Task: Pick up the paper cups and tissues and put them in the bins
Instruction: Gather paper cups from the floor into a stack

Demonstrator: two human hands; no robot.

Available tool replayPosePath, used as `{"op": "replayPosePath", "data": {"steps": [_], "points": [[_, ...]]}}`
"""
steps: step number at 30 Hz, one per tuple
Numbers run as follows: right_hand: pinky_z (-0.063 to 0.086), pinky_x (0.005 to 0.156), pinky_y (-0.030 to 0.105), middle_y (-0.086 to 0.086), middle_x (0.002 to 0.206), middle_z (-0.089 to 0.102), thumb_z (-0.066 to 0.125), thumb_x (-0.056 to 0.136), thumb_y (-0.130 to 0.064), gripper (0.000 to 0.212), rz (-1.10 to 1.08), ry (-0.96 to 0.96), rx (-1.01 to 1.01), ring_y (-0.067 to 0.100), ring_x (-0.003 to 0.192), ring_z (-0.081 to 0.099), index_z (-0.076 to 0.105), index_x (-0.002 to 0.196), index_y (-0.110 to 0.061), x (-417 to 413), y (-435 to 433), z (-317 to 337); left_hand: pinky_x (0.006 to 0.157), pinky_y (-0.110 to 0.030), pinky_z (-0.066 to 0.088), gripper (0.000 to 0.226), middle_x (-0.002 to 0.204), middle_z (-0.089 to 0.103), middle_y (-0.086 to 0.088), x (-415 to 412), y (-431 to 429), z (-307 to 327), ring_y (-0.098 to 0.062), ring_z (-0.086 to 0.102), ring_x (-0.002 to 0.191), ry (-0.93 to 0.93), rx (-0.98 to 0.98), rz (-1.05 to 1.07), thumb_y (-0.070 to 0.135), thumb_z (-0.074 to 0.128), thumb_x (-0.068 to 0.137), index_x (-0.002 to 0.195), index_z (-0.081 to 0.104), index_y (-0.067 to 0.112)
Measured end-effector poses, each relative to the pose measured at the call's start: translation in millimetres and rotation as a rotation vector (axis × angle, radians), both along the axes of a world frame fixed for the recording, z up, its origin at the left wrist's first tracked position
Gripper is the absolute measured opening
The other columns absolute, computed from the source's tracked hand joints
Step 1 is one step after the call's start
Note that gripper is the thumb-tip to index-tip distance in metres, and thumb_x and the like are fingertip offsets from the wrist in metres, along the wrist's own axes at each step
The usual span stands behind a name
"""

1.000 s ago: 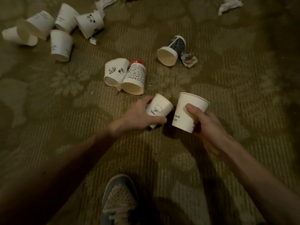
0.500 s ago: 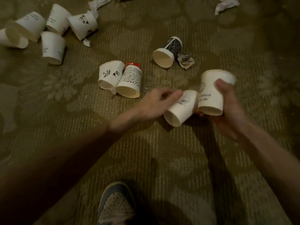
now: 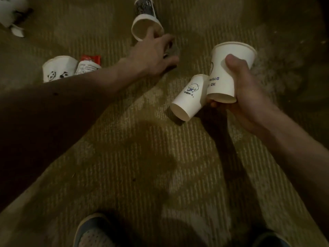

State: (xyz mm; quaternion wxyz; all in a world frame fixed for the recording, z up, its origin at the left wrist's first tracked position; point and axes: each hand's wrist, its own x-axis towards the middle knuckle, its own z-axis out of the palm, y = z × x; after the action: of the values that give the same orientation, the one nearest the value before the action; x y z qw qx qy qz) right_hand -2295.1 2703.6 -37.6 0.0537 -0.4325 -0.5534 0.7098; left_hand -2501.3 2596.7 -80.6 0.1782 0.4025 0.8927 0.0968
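Observation:
My right hand (image 3: pixel 249 98) grips an upright white cup with "OK" lettering (image 3: pixel 226 72), thumb across its front. A smaller white cup with a cartoon print (image 3: pixel 189 97) hangs tilted, base down-left, with its upper end against the bigger cup's base and my right fingers there. My left hand (image 3: pixel 154 54) reaches out low over the carpet with fingers spread, just below the mouth of a black-patterned cup (image 3: pixel 145 20) lying on its side. Whatever lies under that palm is hidden. A panda-print cup (image 3: pixel 57 71) and a red-topped cup (image 3: pixel 87 65) lie side by side behind my left forearm.
The floor is patterned olive carpet (image 3: pixel 142 148). More white cup and tissue pieces (image 3: pixel 12 16) lie at the top left corner. My shoe (image 3: pixel 94 232) is at the bottom edge, with a second dark one at the bottom right. No bin is in view.
My left hand let go of the small cartoon cup, which now hangs at my right hand with the big one. The left hand moved forward to the black-patterned cup. The view dropped closer.

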Motion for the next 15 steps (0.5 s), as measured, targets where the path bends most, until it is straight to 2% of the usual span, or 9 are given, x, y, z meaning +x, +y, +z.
{"op": "replayPosePath", "data": {"steps": [5,9,12,14,15], "points": [[0.050,0.059,0.036,0.009,0.092,0.073,0.062,0.072,-0.058,0.057,-0.009,-0.002,-0.024,0.023,0.079,0.070,0.062,0.110,-0.015,-3.4,4.6,-3.0,0.089,-0.050,0.047,0.049,0.127,0.047,-0.023,1.6,0.5,-11.4,-0.046,0.056,0.107,0.078,0.008,0.046,0.050,0.050,0.097,0.134,0.046,0.019],[0.050,0.054,0.033,0.004,0.086,0.073,0.061,0.077,-0.056,0.050,0.021,0.031,-0.029,0.020,0.077,0.069,0.063,0.107,-0.015,-6.4,2.3,-3.2,0.077,-0.043,0.044,0.039,0.113,0.058,-0.023,7.7,-12.9,-13.5,-0.040,0.058,0.099,0.085,0.074,0.008,0.044,0.046,0.101,0.120,0.052,0.011],[0.050,0.054,0.032,0.005,0.091,0.073,0.059,0.079,-0.055,0.049,0.045,0.039,-0.023,0.019,0.079,0.069,0.063,0.108,-0.016,-7.1,-3.1,-0.7,0.074,-0.034,0.043,0.031,0.103,0.064,-0.013,15.0,-27.0,-11.9,-0.027,0.058,0.093,-0.012,0.183,-0.019,0.037,0.049,0.101,0.114,0.059,0.010],[0.050,0.055,0.031,0.008,0.096,0.071,0.059,0.079,-0.055,0.052,0.040,0.034,-0.012,0.019,0.080,0.069,0.062,0.111,-0.015,-6.2,-6.3,1.2,0.066,-0.025,0.039,0.026,0.094,0.063,-0.003,21.8,-36.3,-7.1,-0.014,0.057,0.083,-0.121,0.303,0.018,0.033,0.052,0.100,0.111,0.063,0.014],[0.050,0.055,0.032,0.009,0.098,0.071,0.058,0.080,-0.055,0.053,0.039,0.033,-0.005,0.019,0.081,0.069,0.062,0.113,-0.014,-5.4,-8.1,2.5,0.063,-0.023,0.043,0.024,0.091,0.064,-0.002,25.6,-40.5,-4.3,-0.012,0.060,0.077,-0.177,0.364,0.050,0.032,0.052,0.100,0.111,0.064,0.015]]}}
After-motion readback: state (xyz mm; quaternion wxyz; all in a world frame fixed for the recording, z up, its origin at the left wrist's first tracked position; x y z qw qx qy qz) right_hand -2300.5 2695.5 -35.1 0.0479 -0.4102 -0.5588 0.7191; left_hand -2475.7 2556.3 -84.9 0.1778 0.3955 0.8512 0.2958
